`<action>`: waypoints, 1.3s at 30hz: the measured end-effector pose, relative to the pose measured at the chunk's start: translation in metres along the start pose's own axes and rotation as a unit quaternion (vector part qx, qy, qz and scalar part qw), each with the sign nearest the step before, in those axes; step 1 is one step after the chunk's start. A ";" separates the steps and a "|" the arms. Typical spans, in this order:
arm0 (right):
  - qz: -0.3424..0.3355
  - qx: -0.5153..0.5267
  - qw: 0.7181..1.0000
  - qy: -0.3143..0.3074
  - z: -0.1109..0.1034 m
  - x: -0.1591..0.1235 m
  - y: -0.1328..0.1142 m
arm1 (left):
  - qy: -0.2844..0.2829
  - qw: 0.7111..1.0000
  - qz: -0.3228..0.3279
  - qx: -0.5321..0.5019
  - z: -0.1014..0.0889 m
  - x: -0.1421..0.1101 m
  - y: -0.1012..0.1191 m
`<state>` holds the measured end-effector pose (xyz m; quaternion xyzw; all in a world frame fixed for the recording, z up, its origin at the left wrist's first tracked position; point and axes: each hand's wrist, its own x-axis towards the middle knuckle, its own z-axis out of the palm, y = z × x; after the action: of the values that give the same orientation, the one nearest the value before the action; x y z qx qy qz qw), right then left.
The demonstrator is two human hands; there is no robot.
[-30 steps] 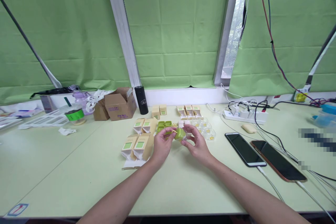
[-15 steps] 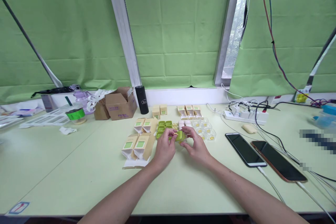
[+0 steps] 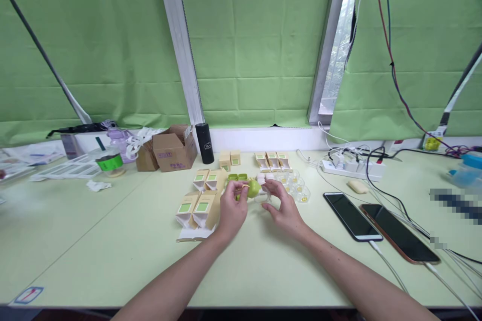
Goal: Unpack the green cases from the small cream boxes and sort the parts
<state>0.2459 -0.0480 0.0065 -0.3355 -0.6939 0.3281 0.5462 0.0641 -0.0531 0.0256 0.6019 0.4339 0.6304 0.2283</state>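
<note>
My left hand is closed on a small rounded green object; a pale band shows at its left end near the fingertips. My right hand grips a clear plastic shell between thumb and fingers, just to the right of and below the green object. Both are held above the table, close together. Behind my hands sit several small green square trays, partly hidden, and pale pink pieces. Clear round cups with yellow marks stand beyond my right hand.
Kraft boxes with green labels lie left of my hands, with more kraft boxes behind. A black tumbler and a brown carton stand at the back. To the right are two phones with cables and a power strip.
The green object has tilted and shifted slightly up and left in my left hand. The clear shell now shows more plainly in my right hand, below and right of it.
</note>
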 end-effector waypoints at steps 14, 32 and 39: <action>-0.072 -0.225 0.972 0.014 -0.046 0.008 -0.037 | 0.051 0.958 -0.200 -0.198 -0.005 0.014 -0.012; 0.047 -0.475 0.876 -0.073 -0.123 -0.045 -0.002 | 0.034 0.942 -0.227 -0.246 0.001 0.011 -0.011; 0.054 -0.488 0.869 -0.069 -0.123 -0.045 0.000 | 0.032 0.942 -0.226 -0.246 0.001 0.010 -0.011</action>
<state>0.3740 -0.0737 0.0052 -0.5726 -0.7823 -0.0007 0.2451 0.0608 -0.0388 0.0225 0.3931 0.3965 0.6682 0.4917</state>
